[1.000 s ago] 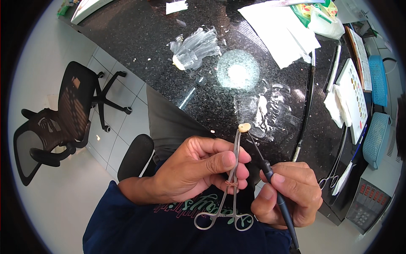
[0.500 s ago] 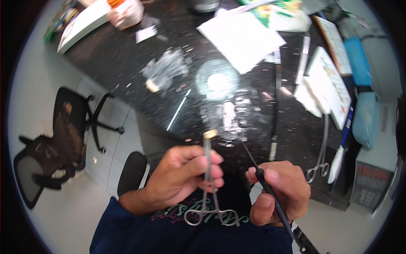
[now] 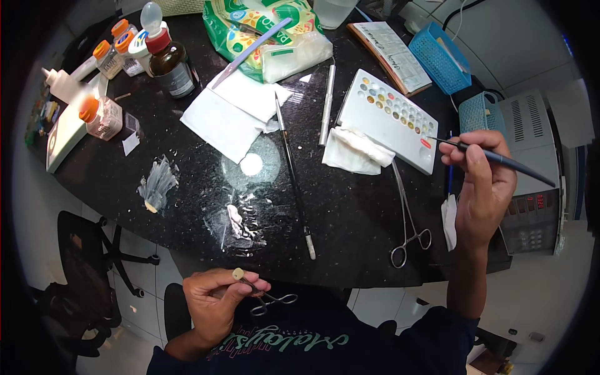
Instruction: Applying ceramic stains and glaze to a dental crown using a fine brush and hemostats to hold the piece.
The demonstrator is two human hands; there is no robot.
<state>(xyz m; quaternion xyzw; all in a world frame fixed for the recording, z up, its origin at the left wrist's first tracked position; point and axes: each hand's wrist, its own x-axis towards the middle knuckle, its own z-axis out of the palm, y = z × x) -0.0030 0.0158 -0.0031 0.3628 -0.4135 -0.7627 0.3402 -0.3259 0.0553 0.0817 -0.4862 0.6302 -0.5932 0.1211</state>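
Note:
Down by my dark shirt, my left hand [image 3: 212,300] grips steel locking forceps [image 3: 275,303] with ring handles. A small cream, tooth-like piece [image 3: 238,274] shows at their jaw end, above my fingers. Over at the right, my right hand [image 3: 484,187] pinches a slim dark-handled brush [image 3: 515,164]. Its fine tip reaches the lower right edge of a white palette [image 3: 375,120], beside a red patch; whether it touches is too small to tell. Rows of coloured wells fill the palette. A folded white tissue [image 3: 353,150] lies against its near edge.
A second pair of forceps [image 3: 407,232] lies right of centre. Another black brush [image 3: 291,165] rests mid-table. White powder paste [image 3: 237,222] is smeared near the front edge. Bottles [image 3: 172,72] stand at the back left. A grey machine [image 3: 531,215] and blue baskets [image 3: 440,59] are at the right.
My right hand has moved from in front of my chest up and right to the palette, still holding the brush. The left hand's forceps have tilted and sit lower. The view has shifted right.

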